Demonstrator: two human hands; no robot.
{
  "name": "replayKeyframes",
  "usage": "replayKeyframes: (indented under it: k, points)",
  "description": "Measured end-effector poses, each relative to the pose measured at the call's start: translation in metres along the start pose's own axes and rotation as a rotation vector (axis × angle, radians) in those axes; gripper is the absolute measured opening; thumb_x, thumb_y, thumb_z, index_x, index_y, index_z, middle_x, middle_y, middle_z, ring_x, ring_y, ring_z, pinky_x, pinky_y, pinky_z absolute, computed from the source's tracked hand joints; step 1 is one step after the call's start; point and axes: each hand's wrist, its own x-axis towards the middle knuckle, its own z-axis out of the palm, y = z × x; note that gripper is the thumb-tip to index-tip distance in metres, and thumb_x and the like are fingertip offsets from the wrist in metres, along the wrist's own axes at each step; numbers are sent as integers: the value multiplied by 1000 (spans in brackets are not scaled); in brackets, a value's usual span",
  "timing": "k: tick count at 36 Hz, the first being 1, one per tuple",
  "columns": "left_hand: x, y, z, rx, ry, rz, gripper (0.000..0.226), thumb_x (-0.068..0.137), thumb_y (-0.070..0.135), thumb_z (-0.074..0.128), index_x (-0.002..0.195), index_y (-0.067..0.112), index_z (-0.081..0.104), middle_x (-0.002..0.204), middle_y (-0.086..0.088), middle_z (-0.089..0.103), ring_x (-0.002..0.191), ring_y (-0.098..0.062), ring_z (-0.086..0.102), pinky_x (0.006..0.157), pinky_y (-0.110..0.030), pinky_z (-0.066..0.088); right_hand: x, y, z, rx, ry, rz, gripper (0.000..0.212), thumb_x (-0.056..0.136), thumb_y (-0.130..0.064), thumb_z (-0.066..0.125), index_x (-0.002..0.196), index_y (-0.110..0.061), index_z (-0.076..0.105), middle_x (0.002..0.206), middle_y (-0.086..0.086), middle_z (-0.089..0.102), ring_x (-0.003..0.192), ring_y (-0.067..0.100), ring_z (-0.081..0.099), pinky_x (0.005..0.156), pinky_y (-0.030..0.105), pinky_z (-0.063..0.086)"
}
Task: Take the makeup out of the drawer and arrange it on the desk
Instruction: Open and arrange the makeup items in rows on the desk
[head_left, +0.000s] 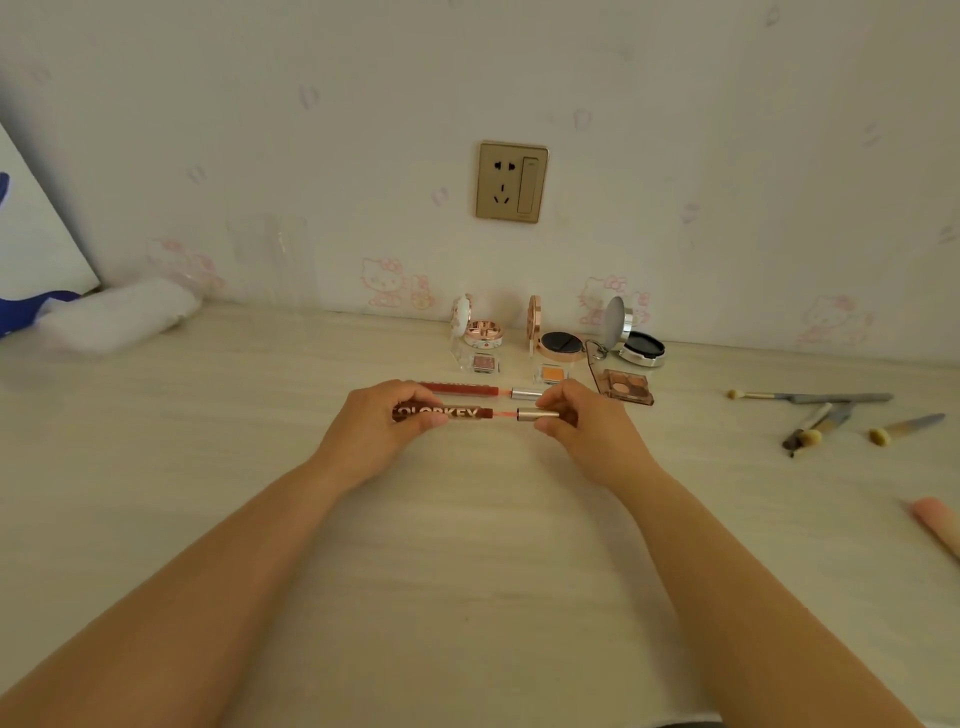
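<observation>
The left hand (382, 423) pinches the lip gloss tube (444, 414); the right hand (574, 421) pinches its cap (537, 415); the exposed wand could smear the counter (467, 545).

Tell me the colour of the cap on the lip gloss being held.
Silver, on the cap the right hand pinches; head view.

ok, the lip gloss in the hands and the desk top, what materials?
Lip gloss tube: looks like clear glossy plastic, since dark red shows through behind the pale lettering. Its cap: silvery with a satin sheen, metal or metallised plastic, cannot tell which. Desk: pale, faint wavy grain, matte; likely wood-look laminate.
</observation>
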Motion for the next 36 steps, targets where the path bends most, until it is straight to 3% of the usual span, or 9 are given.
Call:
replayKeyframes:
  k: [3, 6, 10, 12, 18, 24, 30, 36]
  points:
    - [10, -4, -1, 1, -19, -8, 16, 82, 24, 70, 95, 30, 64, 94, 16, 65, 87, 2, 58, 74, -3, 37, 12, 3, 2, -20, 51, 13, 17, 86, -18, 65, 103, -16, 62, 87, -7, 58, 82, 8, 51, 69, 16, 36]
    - [18, -11, 1, 21, -1, -24, 17, 82, 20, 70, 94, 30, 63, 94, 11, 66, 89, -5, 60, 77, -9, 39, 19, 8, 9, -32, 119, 7, 14, 85, -16, 66, 99, -16, 64, 82, -10, 54, 78, 8, 49, 63, 11, 35]
    - [19, -21, 7, 63, 10, -29, 17, 81, 19, 71, 90, 30, 63, 92, 12, 66, 87, -5, 60, 76, -11, 40, 22, 18, 21, -102, 174, -9, 12, 83, -17, 68, 95, -16, 66, 94, -6, 53, 78, 8, 49, 76, 20, 40]
    - [20, -25, 8, 74, 22, -19, 17, 80, 19, 72, 89, 31, 63, 90, 14, 65, 87, -3, 60, 76, -9, 40, 23, 20, 22, -109, 190, -13, 12, 83, -18, 68, 95, -17, 66, 95, -7, 50, 77, 7, 49, 75, 19, 37]
    - [28, -32, 11, 239, 73, 59, 16, 77, 23, 74, 92, 28, 69, 93, 10, 61, 87, -10, 57, 77, -28, 46, 28, 23, 23, -146, 209, -8, 14, 84, -20, 67, 98, -17, 67, 95, -8, 48, 76, 7, 48, 75, 17, 35]
    - [33, -29, 18, 417, 77, 98, 15, 81, 34, 69, 96, 31, 70, 95, 11, 58, 93, -11, 51, 71, -28, 40, 30, 27, 24, -189, 210, -19, 17, 87, -17, 63, 103, -14, 66, 100, -5, 49, 81, 7, 46, 78, 18, 36]
    - [34, -30, 19, 463, 101, 122, 19, 82, 35, 68, 100, 30, 71, 97, 8, 62, 93, -15, 52, 70, -27, 37, 31, 25, 25, -248, 162, 4, 20, 89, -19, 60, 108, -14, 65, 109, 1, 53, 98, 17, 53, 87, 24, 41]
    - [36, -32, 20, 450, 81, 100, 21, 85, 35, 65, 104, 29, 70, 100, 7, 63, 94, -15, 51, 71, -27, 36, 32, 23, 26, -278, 147, 12, 19, 91, -20, 58, 108, -17, 65, 111, 1, 56, 98, 18, 55, 84, 27, 42]
